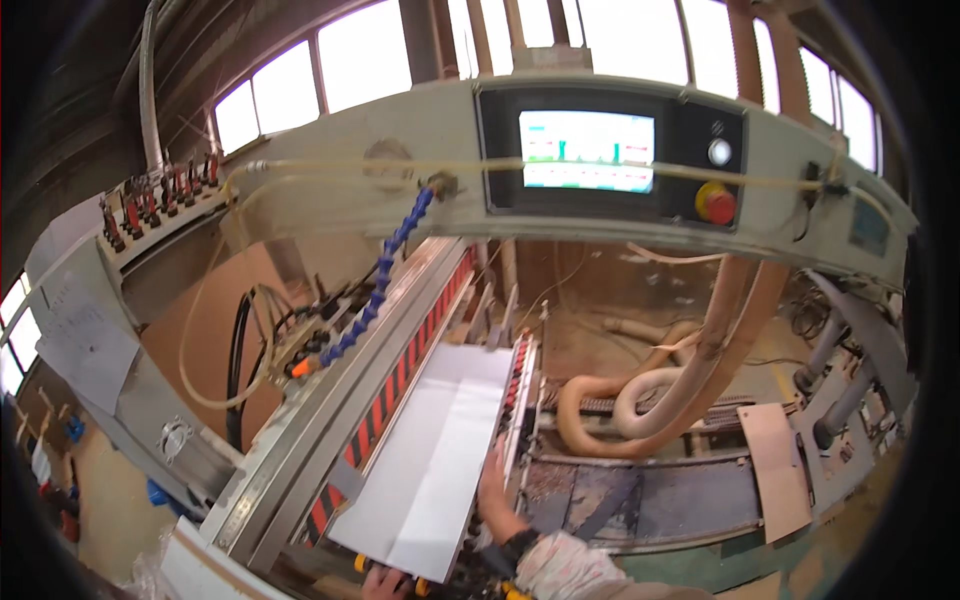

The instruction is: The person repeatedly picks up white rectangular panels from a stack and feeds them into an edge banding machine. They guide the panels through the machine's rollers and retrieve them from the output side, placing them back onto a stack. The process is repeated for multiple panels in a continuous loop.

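Note:
A long white panel (430, 440) lies in the bed of a machine, its long side running away from me. My right hand (494, 500) rests along the panel's right edge, fingers stretched forward and close together. Down at the lower rim, my left hand (386, 583) is at the panel's near end, beside small yellow rollers. Only a part of it shows, so its grip cannot be made out. Left of the panel runs a metal beam (340, 420) with a red-and-black striped strip (405, 375).
A machine housing with a lit screen (587, 150) and a red stop button (715, 203) spans above. A blue jointed hose (385, 265) hangs over the beam. Thick beige hoses (600, 420) coil at the right, near a brown board (773, 470). Red-handled clamps (150, 205) line the left shelf.

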### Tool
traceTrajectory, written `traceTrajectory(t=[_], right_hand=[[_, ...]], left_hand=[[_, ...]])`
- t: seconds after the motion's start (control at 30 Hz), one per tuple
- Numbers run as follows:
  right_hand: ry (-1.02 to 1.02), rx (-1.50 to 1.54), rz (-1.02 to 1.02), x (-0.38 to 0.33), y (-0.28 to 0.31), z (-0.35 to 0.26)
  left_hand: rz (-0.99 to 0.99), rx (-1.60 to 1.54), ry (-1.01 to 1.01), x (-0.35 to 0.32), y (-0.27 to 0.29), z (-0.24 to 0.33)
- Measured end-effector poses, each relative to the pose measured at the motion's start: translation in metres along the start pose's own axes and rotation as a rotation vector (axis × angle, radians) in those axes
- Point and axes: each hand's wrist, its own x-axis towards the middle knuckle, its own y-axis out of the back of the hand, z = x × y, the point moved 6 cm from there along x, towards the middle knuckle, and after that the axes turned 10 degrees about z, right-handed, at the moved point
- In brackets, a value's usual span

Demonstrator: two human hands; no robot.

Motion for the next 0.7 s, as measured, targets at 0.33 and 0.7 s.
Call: traceTrajectory(t=[0.33,0.7], right_hand=[[0.091,-0.054,-0.029,-0.041,0.003,-0.021],[0.39,-0.362,0.062,-0.044,-0.012,-0.008]], left_hand=[[-0.171,0.753,-0.424,0.027,0.022,0.011],[-0.209,0.08,0.251,0.02,0.072,-0.023]])
